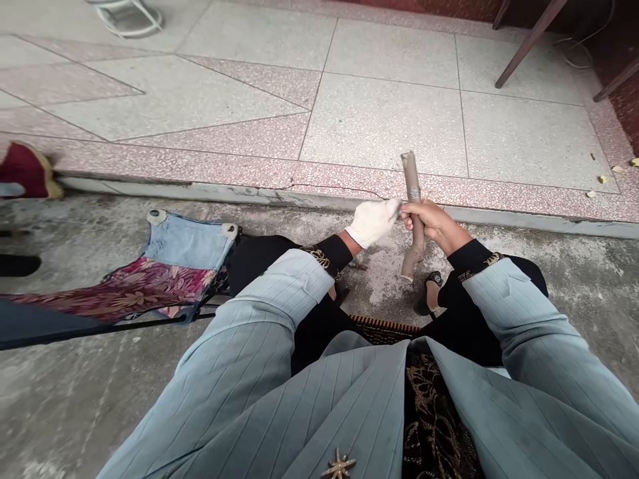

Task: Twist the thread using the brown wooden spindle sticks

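My right hand, bare, is closed around a brown crooked stick with cut ends, its thumb across the front. A greyish band, like thin wire or cord wound round, circles the stick just above my fingers. My left hand, in a white knitted glove, is closed in a pinch right beside my right fingertips. Whatever lies between the gloved fingers is too small to make out. Both hands are held above the ground near the edge of a low step.
The tiled step runs across the front, with a thin dark line, crack or wire, along its edge. A folding lounger in denim and floral cloth stands at left. Another person's red shoe is at far left. Wooden legs stand at upper right.
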The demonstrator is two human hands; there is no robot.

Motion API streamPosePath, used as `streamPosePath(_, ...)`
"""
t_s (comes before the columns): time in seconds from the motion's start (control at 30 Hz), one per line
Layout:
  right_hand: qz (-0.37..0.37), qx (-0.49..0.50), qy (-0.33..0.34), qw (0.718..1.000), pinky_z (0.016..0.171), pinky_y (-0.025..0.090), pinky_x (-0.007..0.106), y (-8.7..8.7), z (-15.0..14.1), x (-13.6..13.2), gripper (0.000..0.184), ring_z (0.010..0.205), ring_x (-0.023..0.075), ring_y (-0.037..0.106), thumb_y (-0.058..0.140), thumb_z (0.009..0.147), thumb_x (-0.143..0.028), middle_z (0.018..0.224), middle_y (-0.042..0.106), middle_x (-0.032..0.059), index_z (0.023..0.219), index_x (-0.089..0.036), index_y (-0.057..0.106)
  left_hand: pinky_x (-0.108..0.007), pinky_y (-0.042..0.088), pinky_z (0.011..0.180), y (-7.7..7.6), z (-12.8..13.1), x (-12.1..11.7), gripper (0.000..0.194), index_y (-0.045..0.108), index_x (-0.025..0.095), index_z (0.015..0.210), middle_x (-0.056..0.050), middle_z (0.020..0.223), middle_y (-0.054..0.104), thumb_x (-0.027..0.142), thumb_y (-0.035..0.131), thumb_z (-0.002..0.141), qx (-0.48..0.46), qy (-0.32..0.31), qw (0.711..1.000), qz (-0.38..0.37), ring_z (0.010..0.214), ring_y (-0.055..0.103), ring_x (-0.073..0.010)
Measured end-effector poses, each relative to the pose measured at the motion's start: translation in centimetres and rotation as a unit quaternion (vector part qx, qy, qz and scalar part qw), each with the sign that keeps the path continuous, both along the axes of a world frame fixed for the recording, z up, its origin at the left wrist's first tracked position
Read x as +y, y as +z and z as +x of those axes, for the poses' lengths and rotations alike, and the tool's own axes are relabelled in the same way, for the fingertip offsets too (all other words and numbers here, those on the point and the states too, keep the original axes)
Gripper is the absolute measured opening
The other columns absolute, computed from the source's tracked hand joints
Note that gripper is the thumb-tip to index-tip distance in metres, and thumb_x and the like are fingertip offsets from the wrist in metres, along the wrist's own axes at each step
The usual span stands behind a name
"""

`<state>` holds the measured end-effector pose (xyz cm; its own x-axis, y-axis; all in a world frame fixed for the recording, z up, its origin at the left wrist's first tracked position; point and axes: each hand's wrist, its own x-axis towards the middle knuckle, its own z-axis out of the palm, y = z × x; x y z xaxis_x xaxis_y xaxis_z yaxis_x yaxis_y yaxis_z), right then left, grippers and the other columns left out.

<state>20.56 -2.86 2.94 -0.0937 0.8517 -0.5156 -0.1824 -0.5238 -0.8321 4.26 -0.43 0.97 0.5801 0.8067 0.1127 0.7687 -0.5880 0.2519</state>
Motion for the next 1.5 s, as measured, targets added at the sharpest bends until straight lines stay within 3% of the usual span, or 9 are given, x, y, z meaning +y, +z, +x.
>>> streamPosePath(0.23,-0.105,0.176,-0.033,0.978,0.041,0.035,0.016,0.7,1.0,0.2,0.019,0.042,0.003,0.037,0.062,0.073,-0.006,0.054,0.052,-0.0047,0.07,-0.017,0.047,-0.038,0.045,0.071,-0.4,-0.8,1.4,0.042,0.064,0.012,0.121,-0.016,0.086,0.071,0.028,0.031,0.099,-0.01,-0.065,0.995,0.079,0.082,0.068,-0.0276)
streamPosePath(0.37,-0.105,0.162,-0.02,0.981,0.041,0.036,0.017,0.3,1.8,0.5,0.019,0.042,0.0036,0.037,0.063,0.073,-0.006,0.054,0.052,-0.0044,0.07,-0.017,0.047,-0.035,0.049,0.072,-0.1,-1.0,1.4,0.034,0.066,0.014,0.113,-0.012,0.085,0.072,0.032,0.042,0.096,-0.132,-0.046,0.987,-0.076,0.079,0.068,-0.0225)
streamPosePath(0.5,-0.076,0.15,0.035,0.985,0.041,0.036,0.017,-0.1,2.2,0.6,0.021,0.043,0.0038,0.037,0.067,0.073,-0.008,0.056,0.052,-0.0037,0.07,-0.017,0.048,-0.03,0.054,0.066,-0.4,-1.1,1.5,0.03,0.063,0.013,0.103,-0.009,0.083,0.072,0.035,0.046,0.094,-0.385,-0.086,0.808,-0.438,0.067,0.068,-0.0164)
streamPosePath(0.63,-0.019,0.101,0.097,0.99,0.042,0.037,0.019,-0.1,2.2,0.4,0.02,0.043,0.0052,0.041,0.069,0.073,-0.012,0.056,0.054,-0.0021,0.066,-0.016,0.051,-0.03,0.056,0.06,-1.0,-1.2,1.9,0.026,0.063,0.01,0.094,-0.009,0.073,0.07,0.034,0.061,0.086,-0.49,-0.072,0.642,-0.586,0.058,0.066,-0.0158)
streamPosePath(0.97,0.046,0.048,0.196,0.978,0.043,0.039,0.019,0.2,2.5,0.1,0.016,0.044,0.0061,0.048,0.075,0.065,-0.018,0.056,0.059,-0.0011,0.069,-0.012,0.06,-0.03,0.056,0.058,0.0,-1.6,1.4,0.011,0.064,0.009,0.085,-0.009,0.069,0.072,0.017,0.061,0.078,-0.443,-0.051,0.543,-0.711,0.056,0.068,-0.0178)
streamPosePath(1.13,0.035,0.078,0.209,0.974,0.042,0.039,0.019,0.3,2.5,-0.1,0.019,0.043,0.0061,0.047,0.076,0.064,-0.02,0.055,0.058,-0.0009,0.066,-0.012,0.059,-0.031,0.055,0.061,0.6,-1.6,1.1,0.015,0.062,0.011,0.08,-0.008,0.07,0.071,0.023,0.068,0.073,-0.43,-0.091,0.59,-0.677,0.061,0.068,-0.0173)
streamPosePath(1.23,0.016,0.084,0.19,0.978,0.042,0.039,0.02,0.0,2.4,-0.3,0.02,0.042,0.0061,0.046,0.075,0.066,-0.02,0.052,0.054,-0.0017,0.062,-0.013,0.056,-0.029,0.053,0.061,1.7,-1.6,0.8,0.015,0.061,0.012,0.08,-0.005,0.069,0.068,0.026,0.066,0.076,-0.38,-0.086,0.723,-0.571,0.06,0.064,-0.0139)
streamPosePath(1.37,-0.047,0.086,0.09,0.991,0.041,0.038,0.018,-0.6,1.6,-0.4,0.019,0.041,0.0045,0.041,0.07,0.07,-0.012,0.053,0.052,-0.0039,0.066,-0.016,0.051,-0.03,0.049,0.068,2.3,-1.2,0.1,0.009,0.064,0.014,0.082,-0.006,0.078,0.068,0.022,0.06,0.082,-0.206,-0.046,0.957,-0.2,0.072,0.064,-0.0165)
streamPosePath(1.5,-0.113,0.13,0.021,0.985,0.041,0.037,0.016,-1.0,0.6,-0.2,0.018,0.041,0.0031,0.037,0.062,0.075,-0.006,0.054,0.051,-0.0053,0.071,-0.017,0.048,-0.037,0.048,0.074,1.0,-0.6,-0.3,0.023,0.068,0.013,0.096,-0.015,0.093,0.069,0.023,0.048,0.092,-0.04,-0.065,0.996,0.045,0.092,0.065,-0.0257)
